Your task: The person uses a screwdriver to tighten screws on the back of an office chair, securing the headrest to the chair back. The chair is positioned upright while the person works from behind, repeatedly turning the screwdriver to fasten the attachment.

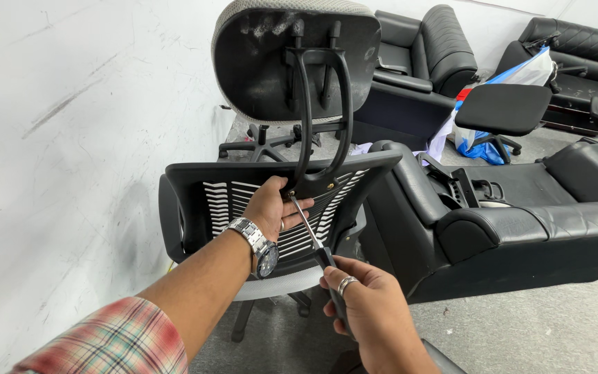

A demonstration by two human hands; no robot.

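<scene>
White wall behind; left hand [271, 208] gripped the office chair backrest [205, 208] while right hand [368, 305], closed around a screwdriver [313, 239], pressed its tip just beside the left thumb.

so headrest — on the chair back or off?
On: headrest stands upright above the chair back, its bracket meeting the top edge.

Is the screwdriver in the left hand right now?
No, the right hand grips the screwdriver by its handle, while the left hand steadies the headrest bracket on the chair back.
</scene>
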